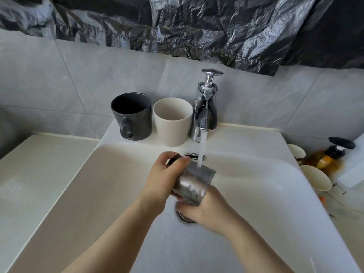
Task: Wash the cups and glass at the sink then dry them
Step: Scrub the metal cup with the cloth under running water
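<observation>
Over the white sink (pixel 110 180), my left hand (pixel 162 179) grips a glass (pixel 173 160) lying on its side; only its dark rim shows clearly. A grey cloth (pixel 197 179) wraps most of the glass, and my right hand (pixel 205 208) presses the cloth against it from below. Water (pixel 201 152) runs from the chrome faucet (pixel 204 113) onto the cloth. A dark grey mug (pixel 132 115) and a beige cup (pixel 172 121) stand upright side by side on the sink's back ledge, left of the faucet.
The drain (pixel 187 219) is partly hidden under my right hand. At the right edge stand two paper cups (pixel 315 178) and an amber pump bottle (pixel 327 158). A pale counter (pixel 39 164) lies left of the basin. Grey tiles and black plastic sheeting cover the wall.
</observation>
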{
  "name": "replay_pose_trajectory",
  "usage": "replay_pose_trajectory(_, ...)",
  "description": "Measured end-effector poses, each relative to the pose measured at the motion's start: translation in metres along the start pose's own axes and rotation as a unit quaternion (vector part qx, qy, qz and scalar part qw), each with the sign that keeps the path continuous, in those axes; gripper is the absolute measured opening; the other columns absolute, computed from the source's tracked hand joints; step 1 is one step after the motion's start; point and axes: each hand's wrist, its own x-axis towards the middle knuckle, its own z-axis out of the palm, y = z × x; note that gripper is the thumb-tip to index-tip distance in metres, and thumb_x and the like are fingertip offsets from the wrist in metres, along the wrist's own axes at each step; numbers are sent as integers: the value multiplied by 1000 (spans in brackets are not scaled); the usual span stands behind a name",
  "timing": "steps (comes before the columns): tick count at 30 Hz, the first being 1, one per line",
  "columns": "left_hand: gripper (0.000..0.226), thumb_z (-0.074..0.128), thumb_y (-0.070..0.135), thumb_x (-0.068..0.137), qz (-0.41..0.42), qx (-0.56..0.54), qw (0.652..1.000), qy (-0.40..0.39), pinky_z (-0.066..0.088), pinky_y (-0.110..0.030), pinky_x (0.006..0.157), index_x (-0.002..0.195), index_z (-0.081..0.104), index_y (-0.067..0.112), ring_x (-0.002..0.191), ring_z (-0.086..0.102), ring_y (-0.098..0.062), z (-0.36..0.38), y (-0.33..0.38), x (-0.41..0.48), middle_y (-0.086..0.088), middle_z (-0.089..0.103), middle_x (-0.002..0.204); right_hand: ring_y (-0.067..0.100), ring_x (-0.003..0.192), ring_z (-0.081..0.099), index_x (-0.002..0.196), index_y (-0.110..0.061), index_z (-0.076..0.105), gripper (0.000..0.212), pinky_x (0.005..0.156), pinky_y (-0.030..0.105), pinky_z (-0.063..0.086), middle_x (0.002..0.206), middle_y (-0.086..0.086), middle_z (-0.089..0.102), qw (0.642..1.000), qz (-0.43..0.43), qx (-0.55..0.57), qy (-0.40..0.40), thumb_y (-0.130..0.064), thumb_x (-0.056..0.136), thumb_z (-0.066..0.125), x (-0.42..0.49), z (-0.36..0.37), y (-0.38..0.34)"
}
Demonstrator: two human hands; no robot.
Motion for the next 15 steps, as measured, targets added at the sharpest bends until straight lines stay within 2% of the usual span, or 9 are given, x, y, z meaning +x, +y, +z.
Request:
replay_pose_trajectory(2, 31, 75, 24, 72, 46, -1, 999, -4, 46, -22, 49, 95, 58, 14, 55, 59, -6, 0, -1, -2, 0, 61, 73, 17, 85, 67, 108, -22, 65, 41, 72, 37, 57, 95, 2, 70, 976, 32, 210, -38, -19, 67, 66, -1, -7, -7)
replay_pose_trajectory(4, 24, 72, 14, 83, 106, 11, 994, -16, 45, -14, 52, 101, 56, 13, 58, 57, 2, 0, -3, -4, 2, 61, 81, 12, 73, 67, 104, -19, 68, 39, 54, 28, 51, 88, 1, 71, 914, 60, 395, -75, -10, 67, 64, -6, -17, -21)
replay_pose_trajectory(6, 30, 71, 21, 79, 159, 36, 986, -41, 46, -11, 62, 105, 57, 21, 69, 59, 5, -3, -6, -4, 6, 62, 91, 8, 74, 70, 96, -25, 71, 35, 51, 24, 48, 89, -3, 73, 900, 48, 428, -71, -9, 65, 62, -11, -22, -29)
replay_pose_trajectory(8, 35, 63, 34, 73, 123, 39, 986, -101, 50, -18, 67, 107, 58, 29, 79, 62, -1, -7, -6, -1, 5, 64, 101, 8, 79, 70, 90, -27, 73, 33, 60, 28, 53, 89, -5, 74, 947, 28, 319, -11, -11, 64, 63, -14, -26, -31)
replay_pose_trajectory(10, 35, 60, 47, 77, 6, 19, 987, -156, 53, -30, 63, 109, 59, 34, 84, 65, -14, -7, -3, -1, 0, 65, 107, 15, 87, 69, 99, -23, 71, 33, 74, 35, 56, 93, -2, 74, 996, -2, 3, 89, -17, 67, 65, -12, -25, -24)
replay_pose_trajectory(11, 34, 55, 55, 83, -31, 18, 987, -155, 53, -32, 61, 109, 60, 33, 84, 65, -17, -6, -2, -2, 0, 66, 106, 20, 93, 67, 105, -21, 68, 34, 78, 36, 55, 98, 2, 72, 980, -8, -167, 108, -19, 72, 65, -11, -22, -19)
replay_pose_trajectory(12, 32, 49, 56, 90, -36, 22, 990, -134, 53, -33, 62, 107, 61, 31, 86, 64, -19, -5, -4, 0, 1, 67, 102, 23, 96, 66, 110, -19, 65, 34, 81, 36, 53, 103, 4, 71, 964, -5, -238, 122, -19, 76, 64, -9, -18, -13)
replay_pose_trajectory(13, 28, 45, 50, 95, -9, 24, 994, -107, 53, -32, 66, 104, 62, 30, 88, 62, -18, -4, -5, 1, 4, 67, 97, 23, 96, 66, 111, -19, 65, 33, 82, 36, 53, 104, 5, 70, 967, 7, -220, 128, -17, 78, 64, -9, -13, -12)
replay_pose_trajectory(15, 14, 52, 39, 95, 116, 49, 990, -63, 49, -21, 76, 99, 62, 30, 89, 59, -9, -2, -8, 4, 13, 65, 89, 22, 85, 68, 101, -20, 68, 33, 75, 38, 55, 99, 8, 72, 994, 55, 32, 90, -12, 70, 64, -10, -7, -16)
